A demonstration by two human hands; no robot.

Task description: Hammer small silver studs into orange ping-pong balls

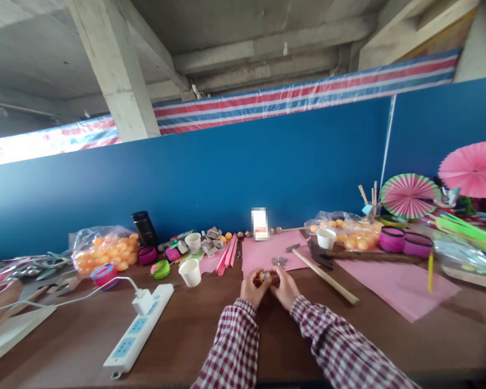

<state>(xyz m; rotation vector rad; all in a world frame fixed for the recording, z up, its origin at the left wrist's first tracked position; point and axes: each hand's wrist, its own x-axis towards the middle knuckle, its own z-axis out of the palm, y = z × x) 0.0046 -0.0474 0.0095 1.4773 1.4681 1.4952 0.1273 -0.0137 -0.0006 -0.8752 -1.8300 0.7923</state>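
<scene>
Between my hands is a small round orange thing with a shiny silvery middle. My left hand pinches it from the left, thumb in front. The fingertips of my right hand are closed together at its right side; whether they grip it or something small beside it is hidden. Just beyond my fingers, a little heap of small silvery metal pieces lies on a pink paper sheet. A hammer with a pale wooden handle rests to the right, its head on the paper.
A white power strip with a plugged-in charger lies left. Paper cups, a bag of orange balls and a black bottle stand behind it. A dark hammer and pink paper lie right. Another person's hand is far left.
</scene>
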